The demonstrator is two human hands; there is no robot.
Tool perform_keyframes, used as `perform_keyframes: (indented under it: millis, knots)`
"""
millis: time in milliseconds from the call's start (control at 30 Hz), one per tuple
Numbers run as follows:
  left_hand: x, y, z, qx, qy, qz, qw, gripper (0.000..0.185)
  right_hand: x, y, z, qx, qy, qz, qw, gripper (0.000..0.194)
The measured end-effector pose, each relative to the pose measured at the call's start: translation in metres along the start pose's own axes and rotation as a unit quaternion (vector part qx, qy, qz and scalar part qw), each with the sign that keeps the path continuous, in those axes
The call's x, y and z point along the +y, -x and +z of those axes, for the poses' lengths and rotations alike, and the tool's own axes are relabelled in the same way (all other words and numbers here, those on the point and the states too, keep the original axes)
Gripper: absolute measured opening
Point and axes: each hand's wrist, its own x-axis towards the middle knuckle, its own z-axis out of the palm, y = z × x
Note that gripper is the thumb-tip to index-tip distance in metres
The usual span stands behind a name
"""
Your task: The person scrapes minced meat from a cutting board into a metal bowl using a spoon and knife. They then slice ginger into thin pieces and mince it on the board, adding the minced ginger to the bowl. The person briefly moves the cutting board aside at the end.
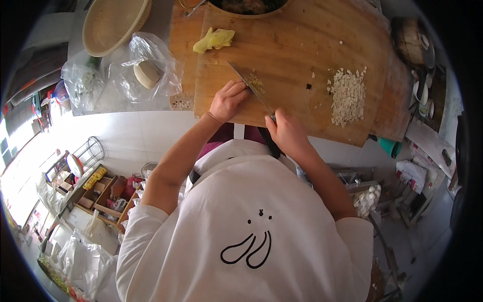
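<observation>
My right hand (288,132) grips the handle of a kitchen knife (247,82), whose blade slants up and to the left over a wooden cutting board (294,49). Close against the blade's left side, my left hand (230,99) rests on the board with its fingers curled. Whatever lies under those fingers is hidden. Finely cut yellow bits (257,83), probably ginger, lie just right of the blade. Farther up the board sits a peeled, knobbly piece of ginger (214,39). A heap of chopped white pieces (348,96) covers part of the right side.
A bowl (256,15) with dark contents stands at the board's far edge. To the left are a beige plastic colander (113,26) and clear plastic bags (124,79) around a pale vegetable piece (146,74). A lidded pot (413,41) stands at the far right.
</observation>
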Motion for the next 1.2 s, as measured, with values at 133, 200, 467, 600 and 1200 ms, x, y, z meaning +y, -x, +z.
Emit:
perform_keyframes:
  millis: [133, 200, 467, 600, 1200]
  knots:
    - [-0.001, 0.001, 0.000, 0.005, 0.005, 0.007, 1.000, 0.025, 0.004, -0.011, 0.006, 0.018, -0.023, -0.011, 1.000, 0.032]
    - [-0.002, 0.001, 0.000, 0.014, -0.009, 0.013, 1.000, 0.024, 0.006, -0.011, 0.004, 0.042, -0.024, -0.033, 0.998, 0.033]
    - [0.004, 0.001, -0.007, 0.010, 0.009, -0.005, 1.000, 0.025, 0.008, -0.017, 0.015, 0.024, -0.061, -0.006, 0.998, 0.033]
    - [0.013, 0.005, -0.018, 0.063, 0.012, -0.015, 0.998, 0.026, 0.019, -0.013, 0.017, 0.040, -0.115, -0.014, 0.992, 0.033]
    - [0.004, 0.003, -0.008, -0.022, -0.016, -0.008, 1.000, 0.028, -0.003, -0.001, 0.004, -0.013, -0.003, 0.011, 1.000, 0.031]
